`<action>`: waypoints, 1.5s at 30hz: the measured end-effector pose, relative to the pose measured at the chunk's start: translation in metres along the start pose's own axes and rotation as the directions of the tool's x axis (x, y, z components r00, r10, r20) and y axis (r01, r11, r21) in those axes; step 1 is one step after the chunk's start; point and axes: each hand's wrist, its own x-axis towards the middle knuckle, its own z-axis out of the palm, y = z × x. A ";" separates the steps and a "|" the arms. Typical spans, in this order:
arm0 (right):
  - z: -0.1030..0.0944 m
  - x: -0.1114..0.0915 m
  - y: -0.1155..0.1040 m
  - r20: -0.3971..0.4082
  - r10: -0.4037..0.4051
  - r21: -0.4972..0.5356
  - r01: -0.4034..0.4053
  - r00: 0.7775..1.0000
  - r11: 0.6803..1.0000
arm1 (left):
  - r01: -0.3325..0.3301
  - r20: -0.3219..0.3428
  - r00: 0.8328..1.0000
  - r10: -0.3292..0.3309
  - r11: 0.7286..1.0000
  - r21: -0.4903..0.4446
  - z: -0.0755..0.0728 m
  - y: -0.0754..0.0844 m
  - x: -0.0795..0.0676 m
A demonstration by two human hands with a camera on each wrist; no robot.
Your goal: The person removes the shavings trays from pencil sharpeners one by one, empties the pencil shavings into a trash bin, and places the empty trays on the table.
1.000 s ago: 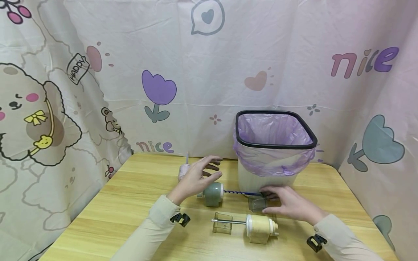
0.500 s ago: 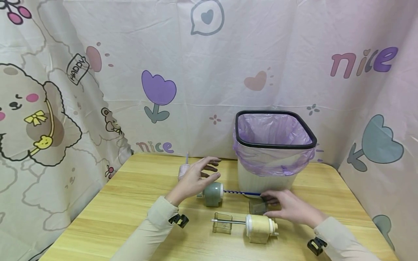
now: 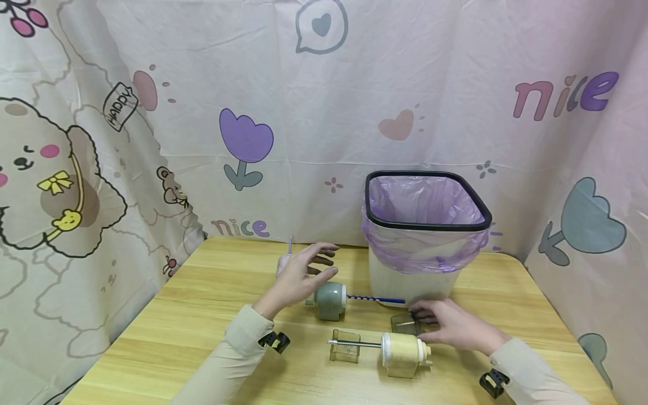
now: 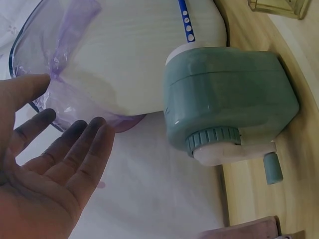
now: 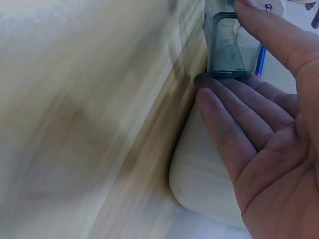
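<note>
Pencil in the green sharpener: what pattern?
White dots on the blue pencil, clearest in the left wrist view.

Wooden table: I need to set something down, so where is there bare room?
The table shows a wide bare patch left of the left sleeve, and another bordered by the bin, the right hand and the right edge. The middle is crowded: the green sharpener, blue pencil, yellow sharpener and two see-through trays sit close together.
</note>
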 end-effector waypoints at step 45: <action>-0.005 -0.009 0.001 -0.078 0.001 -0.213 -0.018 0.997 0.977 | 0.082 -0.114 0.990 -0.077 0.996 0.043 -0.039 -0.021 -0.005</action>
